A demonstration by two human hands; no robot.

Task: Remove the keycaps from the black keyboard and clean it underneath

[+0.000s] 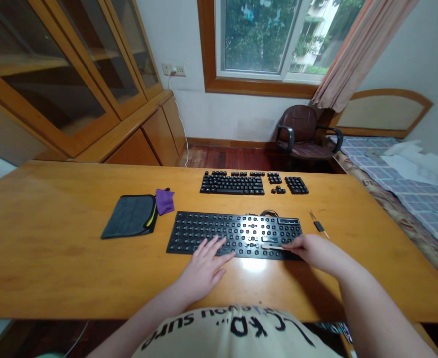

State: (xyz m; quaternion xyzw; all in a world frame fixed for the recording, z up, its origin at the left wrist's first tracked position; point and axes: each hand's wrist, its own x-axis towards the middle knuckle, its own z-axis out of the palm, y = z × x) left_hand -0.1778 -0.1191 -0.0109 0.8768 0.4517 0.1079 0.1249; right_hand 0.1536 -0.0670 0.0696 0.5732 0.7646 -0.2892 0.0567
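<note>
A black keyboard base (237, 232) with its keycaps taken off lies on the wooden table (54, 238) in front of me. My left hand (203, 268) rests flat and open on its lower left edge, fingers spread. My right hand (308, 248) sits at the lower right corner, fingers pinched on a thin pale stick-like tool (273, 246) that lies across the base. The removed keycaps (254, 183) are laid out in keyboard order further back on the table.
A dark grey cloth (129, 216) and a small purple cloth (164, 200) lie left of the keyboard. A small keycap puller (317, 224) lies to its right. Beyond the table stand a brown armchair (304, 132), a wooden cabinet (73, 89) and a bed (408, 189).
</note>
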